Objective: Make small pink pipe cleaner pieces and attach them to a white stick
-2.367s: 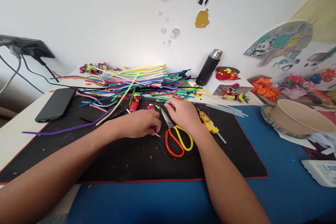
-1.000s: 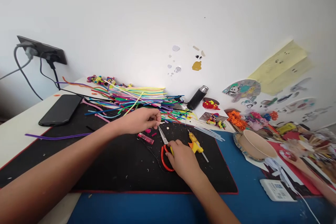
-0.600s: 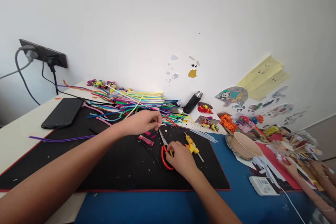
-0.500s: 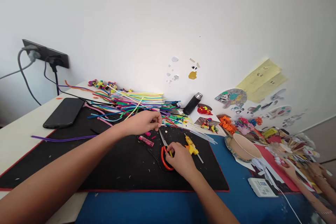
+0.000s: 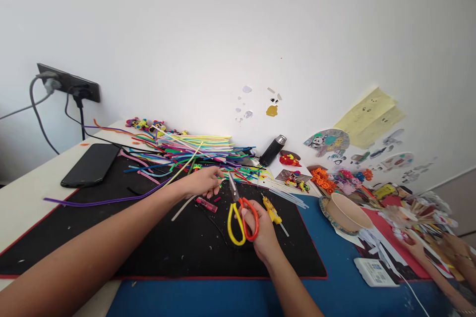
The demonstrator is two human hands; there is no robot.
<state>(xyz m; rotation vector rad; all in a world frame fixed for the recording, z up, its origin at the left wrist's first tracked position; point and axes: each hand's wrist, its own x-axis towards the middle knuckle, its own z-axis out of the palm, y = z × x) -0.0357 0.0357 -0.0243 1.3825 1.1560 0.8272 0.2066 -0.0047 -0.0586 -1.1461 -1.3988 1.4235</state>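
My left hand hovers over the back part of the black mat, fingers bent down and closed. A pale pipe cleaner runs out from under these fingers toward the lower left; its gripped part is hidden. My right hand is closed around the scissors, which have one red and one yellow handle. Their blades point up and away, close to my left fingertips, and look nearly closed. Beneath my left hand lies a pink glue-stick-like tube. A yellow glue gun rests right of the scissors.
A pile of coloured pipe cleaners lies along the wall. A phone is at left, a black flask behind. Clear glue sticks, a beige bowl and a white box are rightward. Another person's hand works far right.
The scissors have lifted and turned, so both handles now show in my right hand. My left hand has drawn back to the left, and the pale pipe cleaner has appeared below it.
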